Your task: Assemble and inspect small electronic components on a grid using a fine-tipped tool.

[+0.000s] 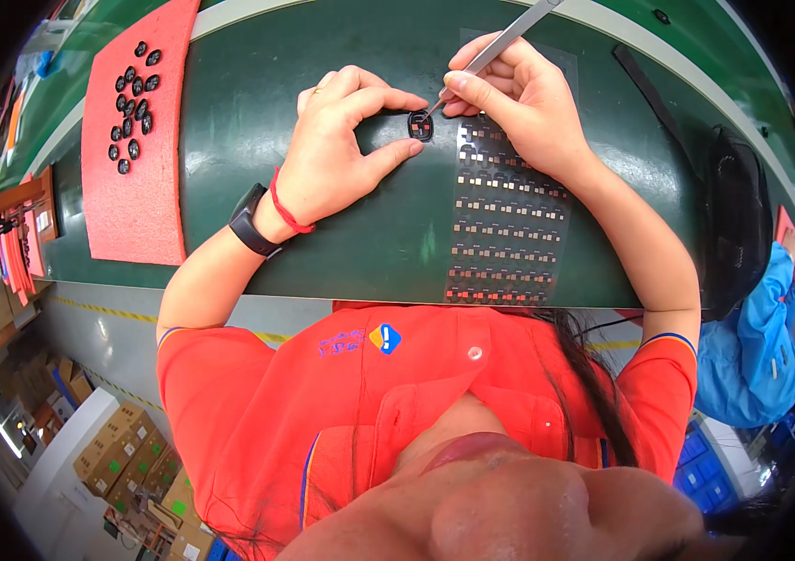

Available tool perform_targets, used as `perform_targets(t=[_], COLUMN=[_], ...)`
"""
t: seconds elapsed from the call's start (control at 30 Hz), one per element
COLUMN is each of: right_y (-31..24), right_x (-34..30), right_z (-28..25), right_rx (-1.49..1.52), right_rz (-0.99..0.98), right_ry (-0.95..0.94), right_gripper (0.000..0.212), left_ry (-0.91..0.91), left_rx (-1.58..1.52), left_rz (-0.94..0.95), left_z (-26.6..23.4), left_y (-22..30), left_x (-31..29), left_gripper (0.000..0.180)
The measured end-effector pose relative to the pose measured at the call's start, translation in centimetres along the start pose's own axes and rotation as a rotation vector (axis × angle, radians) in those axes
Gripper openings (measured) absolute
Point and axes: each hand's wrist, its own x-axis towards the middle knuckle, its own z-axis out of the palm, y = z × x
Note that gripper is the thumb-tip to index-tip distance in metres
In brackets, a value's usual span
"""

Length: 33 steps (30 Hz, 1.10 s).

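A small black oval part (421,127) with copper-coloured patches lies on the green tabletop. My left hand (346,154) steadies it, forefinger at its far edge and thumb at its near side. Metal tweezers (510,39) are pinched in my right hand (524,103), their tips down at the part's upper edge. Below my right hand lies a clear sheet (507,229) bearing rows of small square pieces, silvery higher up and reddish toward the table's near edge. That hand covers some of the sheet's upper rows.
At the left, a pink foam mat (136,215) carries several similar black oval parts (128,105). A black strap (645,89) and a glossy black object (736,220) lie at the right. Beyond them sits a person in blue (758,346). Cardboard boxes (126,453) are stacked at lower left.
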Motion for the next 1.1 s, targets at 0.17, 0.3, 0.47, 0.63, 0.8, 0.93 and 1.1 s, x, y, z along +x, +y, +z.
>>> perform_targets(t=[0.17,0.3,0.47,0.63,0.8,0.93,1.1], right_y=[0.39,0.59,0.71,0.7,0.74,0.82,0.68], right_x=[-0.09,-0.15,-0.13,-0.21,-0.19,-0.24,-0.35], right_z=[-0.21,-0.27,-0.28,-0.16,-0.18,-0.17,-0.16], right_rx=[0.004,0.052,0.045,0.041,0.03,0.033,0.008], right_rz=[-0.012,-0.002,-0.007,-0.009,-0.021,-0.031,-0.039], right_ry=[-0.011,-0.007,-0.008,-0.01,-0.012,-0.007,-0.017], right_gripper=[0.018,0.018,0.018,0.018,0.018,0.018,0.018], left_ry=[-0.005,0.006,0.007,0.007,0.005,0.001,0.0], left_rx=[0.002,0.02,0.005,0.024,0.009,0.011,0.011], left_rz=[-0.007,0.006,0.01,0.011,0.004,0.008,0.003], left_z=[-0.05,-0.09,-0.01,-0.04,-0.04,-0.02,-0.07], left_y=[0.18,0.29,0.11,0.14,0.09,0.03,0.14], left_x=[0.01,0.06,0.07,0.01,0.04,0.06,0.02], left_gripper=[0.03,0.03,0.03,0.03,0.03,0.03,0.03])
